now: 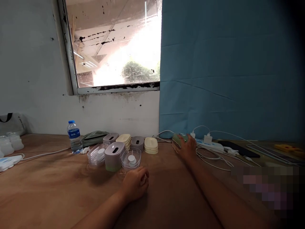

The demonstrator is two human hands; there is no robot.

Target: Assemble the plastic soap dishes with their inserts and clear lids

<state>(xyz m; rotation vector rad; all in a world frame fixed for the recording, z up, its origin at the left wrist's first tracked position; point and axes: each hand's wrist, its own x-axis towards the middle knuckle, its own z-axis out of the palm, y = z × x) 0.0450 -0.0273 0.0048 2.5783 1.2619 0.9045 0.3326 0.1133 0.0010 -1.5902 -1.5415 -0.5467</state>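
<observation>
The clear tubs (pixel 92 156) look like thin, glossy, see-through plastic, smooth at the rims. Lavender containers (pixel 111 160) and the stacked cream lids (pixel 151 143) are smooth, matt plastic. The water bottle (pixel 75 140) is shiny clear plastic; the gray-green pouch (pixel 93 139) looks like soft, matt cloth. The power strip (pixel 214 145) is smooth white plastic. Dull blue cloth forms the curtain (pixel 219 63); smeared glass fills the window (pixel 109 57). The counter (pixel 166 197) has a smooth, faintly sheened brown top.

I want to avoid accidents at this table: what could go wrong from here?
The right hand, at the green item beside the power strip, might bump a white charger. The left hand, close to the nearest clear container, could perhaps knock it. The upright water bottle could tip if bumped.
</observation>
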